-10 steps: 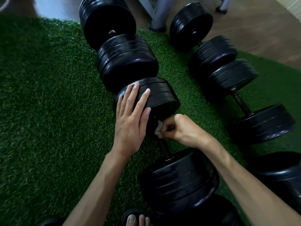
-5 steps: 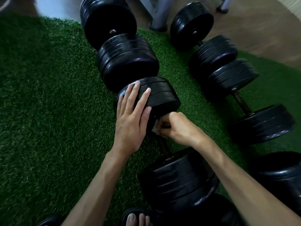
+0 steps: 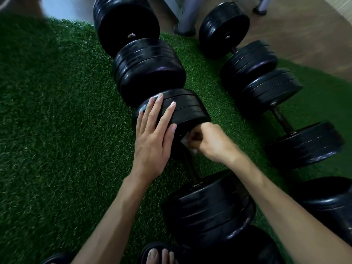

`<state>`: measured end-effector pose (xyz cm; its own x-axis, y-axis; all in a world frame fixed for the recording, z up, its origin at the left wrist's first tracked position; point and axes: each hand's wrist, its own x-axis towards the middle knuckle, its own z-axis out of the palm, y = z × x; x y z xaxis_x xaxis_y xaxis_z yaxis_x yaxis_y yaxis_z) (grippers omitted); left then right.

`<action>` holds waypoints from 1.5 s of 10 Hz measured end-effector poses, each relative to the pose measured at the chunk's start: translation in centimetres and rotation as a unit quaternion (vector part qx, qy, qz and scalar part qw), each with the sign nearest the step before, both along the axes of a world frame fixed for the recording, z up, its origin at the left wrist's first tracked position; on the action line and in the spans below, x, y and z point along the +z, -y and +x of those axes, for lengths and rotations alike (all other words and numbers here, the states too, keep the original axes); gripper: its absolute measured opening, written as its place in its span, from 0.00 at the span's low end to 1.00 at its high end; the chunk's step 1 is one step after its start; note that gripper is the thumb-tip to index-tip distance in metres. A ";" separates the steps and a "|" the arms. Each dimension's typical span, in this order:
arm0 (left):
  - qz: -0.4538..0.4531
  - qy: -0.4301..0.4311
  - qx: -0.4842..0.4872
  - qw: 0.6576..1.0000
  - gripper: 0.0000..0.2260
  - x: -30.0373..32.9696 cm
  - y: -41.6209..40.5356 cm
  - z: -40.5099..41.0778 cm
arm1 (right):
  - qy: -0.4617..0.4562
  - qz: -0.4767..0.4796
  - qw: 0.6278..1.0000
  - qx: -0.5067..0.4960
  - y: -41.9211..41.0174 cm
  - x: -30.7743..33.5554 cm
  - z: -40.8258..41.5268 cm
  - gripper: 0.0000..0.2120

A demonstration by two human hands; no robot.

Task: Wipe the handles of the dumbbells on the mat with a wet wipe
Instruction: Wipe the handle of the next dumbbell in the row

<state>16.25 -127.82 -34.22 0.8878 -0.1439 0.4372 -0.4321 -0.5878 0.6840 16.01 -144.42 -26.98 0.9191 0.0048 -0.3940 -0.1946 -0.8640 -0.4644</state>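
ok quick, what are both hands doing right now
Left hand: open, flat on the weight plate.
Right hand: closed, holding the wet wipe on the handle.

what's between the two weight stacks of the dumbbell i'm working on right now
The head view shows its dark handle spanning the gap. The right hand grips the far end with a white wet wipe; green mat lies beneath.

I see green turf [image 3: 57,130] over most of the ground. Beyond its far edge runs wood floor [image 3: 304,29]. A grey post [image 3: 187,20] stands on that floor by the turf's edge, a second foot [image 3: 262,8] farther right.
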 end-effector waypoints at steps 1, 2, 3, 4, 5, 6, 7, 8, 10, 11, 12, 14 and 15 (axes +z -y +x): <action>0.000 -0.004 -0.001 1.000 0.21 0.0 0.0 -0.1 | 0.001 0.043 0.999 0.020 -0.3 -1.5 -0.2 0.09; -0.001 -0.006 0.000 1.000 0.21 0.1 -0.1 -0.1 | -0.046 0.049 0.997 0.037 0.6 -1.6 -0.7 0.06; -0.002 -0.006 0.002 1.000 0.21 0.1 0.0 -0.1 | -0.112 0.064 0.989 0.076 1.5 -1.1 -1.7 0.04; -0.001 -0.005 -0.002 1.000 0.21 0.1 0.0 -0.1 | -0.175 0.047 0.979 0.096 2.1 -0.5 -2.2 0.05; 0.000 -0.004 -0.005 1.000 0.21 0.1 0.0 -0.1 | -0.147 0.036 0.986 0.067 2.1 0.1 -1.6 0.06; 0.001 -0.002 -0.004 1.000 0.21 0.0 -0.1 0.0 | -0.028 0.060 0.998 0.015 0.9 0.2 -0.7 0.06; 0.001 -0.002 -0.004 1.000 0.21 0.0 0.0 0.0 | 0.032 0.051 0.998 0.030 -0.5 -0.8 -0.6 0.03; 0.001 -0.002 -0.005 1.000 0.21 0.0 -0.1 0.0 | 0.016 0.048 0.998 0.042 -0.2 -1.5 -0.7 0.03; -0.002 0.001 0.002 1.000 0.21 0.0 0.0 0.0 | -0.136 0.098 0.984 0.061 1.9 -0.6 -2.0 0.07; -0.001 -0.002 -0.001 1.000 0.21 0.0 0.0 0.0 | -0.125 0.068 0.988 0.064 2.1 0.0 -2.1 0.08; 0.001 -0.004 -0.002 1.000 0.21 0.0 0.0 0.0 | -0.012 0.072 0.997 0.032 0.8 0.0 -1.1 0.06; -0.001 -0.004 -0.004 1.000 0.21 0.1 -0.1 -0.1 | 0.054 0.003 0.996 0.077 -0.8 -0.6 -1.5 0.04; -0.004 -0.009 -0.004 1.000 0.21 0.1 -0.1 -0.1 | 0.032 -0.022 0.996 0.081 -0.3 -0.9 -2.3 0.03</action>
<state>16.17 -127.72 -34.09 0.8946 -0.1476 0.4217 -0.4239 -0.5788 0.6966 13.74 -144.15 -27.90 0.9305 0.1401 -0.3385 -0.0218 -0.9012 -0.4329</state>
